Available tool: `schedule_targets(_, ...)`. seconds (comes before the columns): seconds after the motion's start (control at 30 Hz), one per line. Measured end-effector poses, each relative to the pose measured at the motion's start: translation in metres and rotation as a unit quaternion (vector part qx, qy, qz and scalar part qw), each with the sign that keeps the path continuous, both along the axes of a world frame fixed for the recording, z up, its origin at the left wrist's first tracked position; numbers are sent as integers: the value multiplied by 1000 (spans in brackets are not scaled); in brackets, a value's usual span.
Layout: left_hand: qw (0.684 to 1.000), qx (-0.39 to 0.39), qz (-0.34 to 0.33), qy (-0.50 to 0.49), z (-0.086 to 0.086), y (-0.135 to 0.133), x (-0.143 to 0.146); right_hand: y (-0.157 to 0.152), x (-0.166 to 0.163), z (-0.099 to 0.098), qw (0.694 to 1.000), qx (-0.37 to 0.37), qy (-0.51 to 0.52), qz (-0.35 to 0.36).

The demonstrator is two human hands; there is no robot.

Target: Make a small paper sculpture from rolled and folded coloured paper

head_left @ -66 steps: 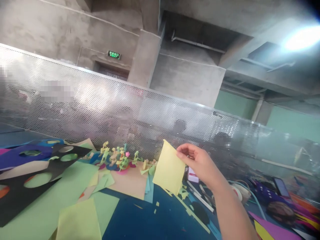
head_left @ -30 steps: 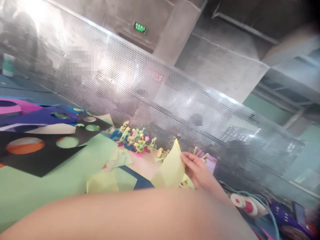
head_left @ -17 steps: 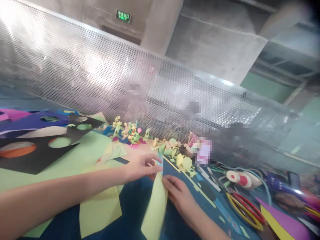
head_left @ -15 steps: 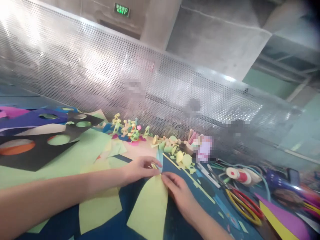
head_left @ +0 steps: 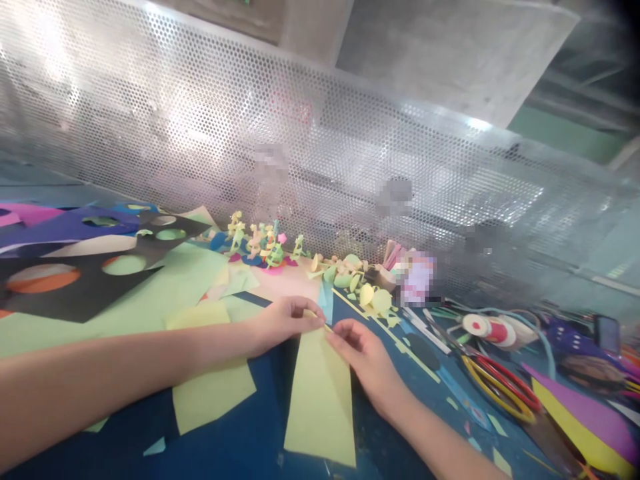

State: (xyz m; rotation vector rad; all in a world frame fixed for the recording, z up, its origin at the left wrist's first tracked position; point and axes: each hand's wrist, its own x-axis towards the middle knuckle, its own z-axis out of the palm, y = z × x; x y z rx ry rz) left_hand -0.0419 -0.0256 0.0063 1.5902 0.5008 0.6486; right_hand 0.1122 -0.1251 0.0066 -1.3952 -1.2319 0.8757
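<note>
A pale yellow paper sheet (head_left: pixel 320 400) hangs toward me over the blue table (head_left: pixel 240 447), wide at the bottom and narrow at the top. My left hand (head_left: pixel 283 322) pinches its top corner from the left. My right hand (head_left: pixel 365 357) pinches the same top edge from the right, the fingertips of both hands almost touching.
Loose green and yellow sheets (head_left: pixel 210 393) lie to the left, with black and purple sheets with round holes (head_left: pixel 75 280) beyond. Small paper figures (head_left: pixel 260 247) and cut discs (head_left: pixel 360 290) stand by a perforated metal screen (head_left: pixel 320 160). Scissors (head_left: pixel 500 387), a thread spool (head_left: pixel 487 329) and cords lie at right.
My right hand brought the yellow sheet down from mid-air to the table. My left hand came in and took its top corner. The view tilted down.
</note>
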Motion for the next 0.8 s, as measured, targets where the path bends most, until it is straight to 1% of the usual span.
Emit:
schedule_targets(0.17,999,-23,-32,-3,1,-2,0,-3,0,1,999,-15,-37,-7)
schedule_targets(0.3,998,-20,-54,-15,1,-3,0,-5,0,1,998,-20,-54,7)
schedule_targets(0.4,999,-9,-49,-11,0,-2,1,-4,0,1,997,-9,-77,2)
schedule_targets(0.53,1000,-2,-27,-6,0,-2,2,-3,-1,2,999,16,-34,6)
schedule_targets(0.63,1000,2,-18,5,1,-2,2,-2,-1,1,999,26,-44,2)
schedule_targets(0.8,999,7,-53,-4,-1,-1,1,-3,0,-1,997,22,-78,-2)
